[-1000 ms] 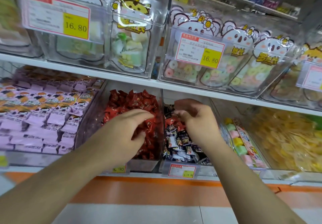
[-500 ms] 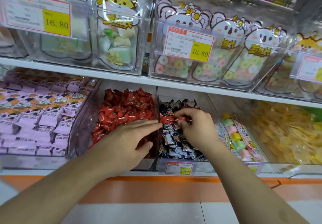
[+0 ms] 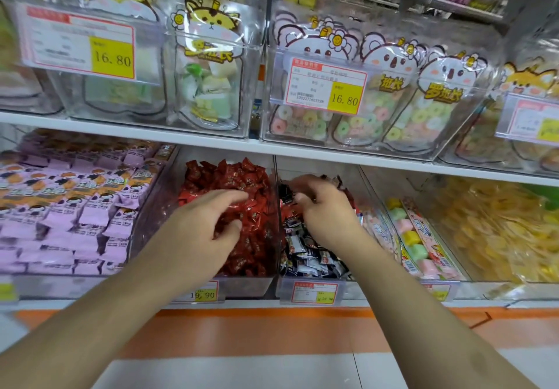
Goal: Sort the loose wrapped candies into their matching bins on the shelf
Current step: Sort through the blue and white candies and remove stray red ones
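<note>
Reaching into two neighbouring clear plastic bins on the lower shelf. Left hand [image 3: 208, 222] sits over the heap of red foil-wrapped candies [image 3: 239, 183], fingers spread and loosely bent, thumb below; it touches the heap, but I can't confirm it grips anything. Right hand [image 3: 323, 207] is over the pile of black-and-white wrapped candies [image 3: 305, 252] in the bin just right of the left hand, fingers curled toward the thumb, apparently pinching a small wrapper near its fingertips; wrapper colour too blurred to call. Key relation: a transparent bin divider wall [image 3: 276, 201] runs front-to-back between the hands. If the pinched piece is a red stray, its home lies directly to the right hand's left, across that wall. Right hand is nearer the stray, left hand nearer the red bin.
</note>
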Motion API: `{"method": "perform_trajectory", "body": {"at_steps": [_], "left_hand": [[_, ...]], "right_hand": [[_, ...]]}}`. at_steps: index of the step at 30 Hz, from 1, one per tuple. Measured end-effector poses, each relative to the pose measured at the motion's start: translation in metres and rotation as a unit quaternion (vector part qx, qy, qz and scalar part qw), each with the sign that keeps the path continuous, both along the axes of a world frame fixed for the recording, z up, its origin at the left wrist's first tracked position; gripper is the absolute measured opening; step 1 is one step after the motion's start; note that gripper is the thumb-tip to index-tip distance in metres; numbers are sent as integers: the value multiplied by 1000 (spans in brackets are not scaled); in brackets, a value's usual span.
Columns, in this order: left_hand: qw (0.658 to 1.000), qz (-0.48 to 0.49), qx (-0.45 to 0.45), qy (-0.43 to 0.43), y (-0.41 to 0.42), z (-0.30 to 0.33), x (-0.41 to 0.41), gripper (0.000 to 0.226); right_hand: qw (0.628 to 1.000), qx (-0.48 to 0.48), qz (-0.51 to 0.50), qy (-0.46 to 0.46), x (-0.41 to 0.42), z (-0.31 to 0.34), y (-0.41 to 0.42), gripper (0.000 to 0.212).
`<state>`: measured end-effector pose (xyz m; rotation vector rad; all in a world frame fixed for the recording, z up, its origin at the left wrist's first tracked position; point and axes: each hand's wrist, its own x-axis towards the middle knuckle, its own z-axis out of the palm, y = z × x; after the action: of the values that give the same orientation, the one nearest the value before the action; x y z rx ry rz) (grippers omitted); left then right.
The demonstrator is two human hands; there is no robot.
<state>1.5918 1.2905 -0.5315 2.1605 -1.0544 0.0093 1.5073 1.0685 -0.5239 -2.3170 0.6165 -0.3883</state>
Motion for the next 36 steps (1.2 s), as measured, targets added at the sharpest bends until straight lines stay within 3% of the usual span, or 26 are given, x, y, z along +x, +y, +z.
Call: {"method": "perform_trajectory", "body": {"at_steps": [3,6,14,27,33,36], "left_hand": [[998,-61,27,0,-4,-4,-3,50],[995,-93,47,-5,-9,-8,-5,53],[995,-88,45,-6,-16,-14,-7,51],[999,-46,26,-7,-8,-6,-4,43],[1000,23,-11,0,1,3,2,36],[998,51,-29,-3,3,6,5,37]], "right_hand": [[995,-24,50,77,0,-18,-7,41],[988,-57,87,110,4,-27,-8,39],[992,-119,44,19,3,-30,-6,10],[981,78,-135,-118,-15,-7,-9,20],[979,122,-40,-160,-3,9,13,7],[988,98,56,-103,0,14,20,20]]}}
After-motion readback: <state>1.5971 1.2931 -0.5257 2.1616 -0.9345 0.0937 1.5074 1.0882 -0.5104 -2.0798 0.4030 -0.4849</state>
